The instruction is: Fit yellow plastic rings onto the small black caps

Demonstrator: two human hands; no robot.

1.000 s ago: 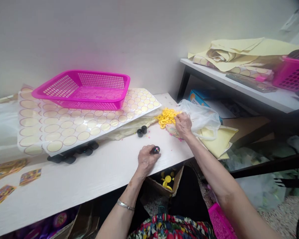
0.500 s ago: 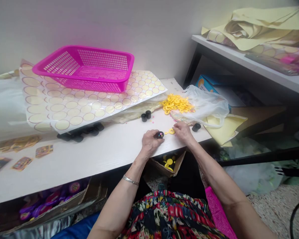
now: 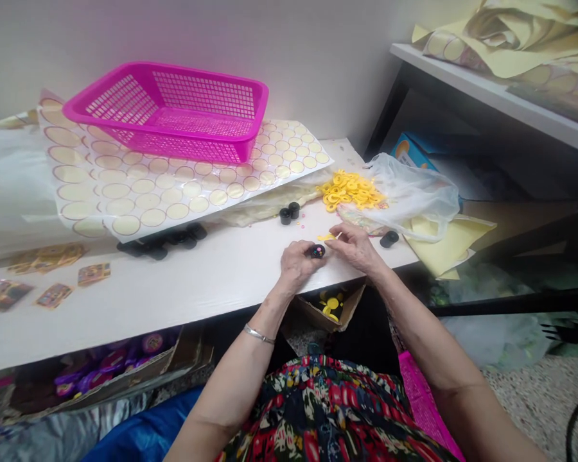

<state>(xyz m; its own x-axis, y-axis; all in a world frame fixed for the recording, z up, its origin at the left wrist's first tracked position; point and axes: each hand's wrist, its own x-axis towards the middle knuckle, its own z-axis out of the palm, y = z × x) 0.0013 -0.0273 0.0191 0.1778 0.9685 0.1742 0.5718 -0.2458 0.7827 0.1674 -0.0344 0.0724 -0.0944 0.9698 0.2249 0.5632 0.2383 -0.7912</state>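
My left hand (image 3: 297,262) is closed round a small black round container (image 3: 318,251), its open top facing up with coloured bits inside. Just to its right, my right hand (image 3: 357,248) pinches a small yellow plastic piece (image 3: 326,237) between thumb and fingers. The piece's narrow end points left, just behind the container's rim. A heap of similar yellow pieces (image 3: 351,190) lies beyond my hands. Two black containers (image 3: 289,213) stand behind my left hand, and another black container (image 3: 389,239) lies right of my right hand. Tiny pink bits are scattered on the white table (image 3: 231,276).
A pink basket (image 3: 164,138) sits on sticker sheets (image 3: 173,199) at the back left. Cards (image 3: 52,295) lie at the left, a clear plastic bag (image 3: 409,192) on the right. Below the table edge is a cardboard box (image 3: 349,311) with yellow and black parts. A shelf (image 3: 501,96) juts in.
My right hand has lifted and turned the yellow piece, moving it closer to the black container. My left hand still holds the container. The whole view has shifted slightly.
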